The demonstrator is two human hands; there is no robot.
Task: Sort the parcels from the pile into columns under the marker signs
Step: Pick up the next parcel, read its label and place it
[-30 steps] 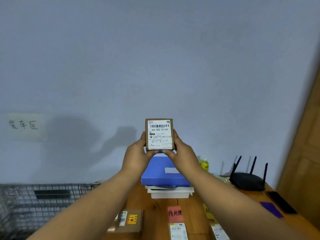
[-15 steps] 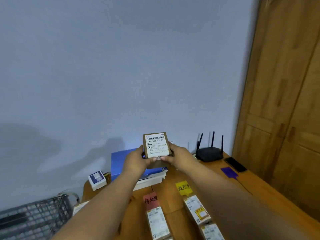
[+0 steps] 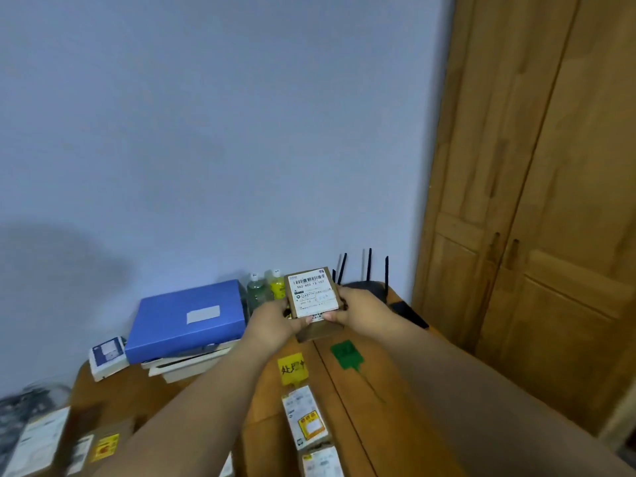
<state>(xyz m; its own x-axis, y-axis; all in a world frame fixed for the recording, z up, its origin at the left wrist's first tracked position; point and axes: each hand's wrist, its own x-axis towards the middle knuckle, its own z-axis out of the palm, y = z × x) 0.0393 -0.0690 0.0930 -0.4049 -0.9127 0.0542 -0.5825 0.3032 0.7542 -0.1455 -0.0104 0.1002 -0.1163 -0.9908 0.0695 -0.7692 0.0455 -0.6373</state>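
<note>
A small brown cardboard parcel [image 3: 312, 292] with a white barcode label is held up over the far end of the wooden table [image 3: 347, 418]. My left hand [image 3: 275, 320] grips its left edge and my right hand [image 3: 358, 306] grips its right edge. Below it lie a yellow marker sign [image 3: 292, 368] and a green marker sign [image 3: 347, 353]. Two labelled parcels [image 3: 305, 420] lie in a column under the yellow sign. Nothing lies under the green sign. More parcels [image 3: 44, 440] are blurred at the lower left.
A blue folder [image 3: 187, 320] lies on a stack of white boxes at the back left, with a small white box [image 3: 107, 356] beside it. Bottles [image 3: 266, 287], a black router [image 3: 370, 273] and a dark phone [image 3: 409, 313] sit at the back. A wooden wardrobe [image 3: 537, 201] stands to the right.
My view has swung right and down; the wall sign and wire basket have left the view, the green sign and wardrobe have come in. Both hands have lowered the parcel, tilted, toward the table.
</note>
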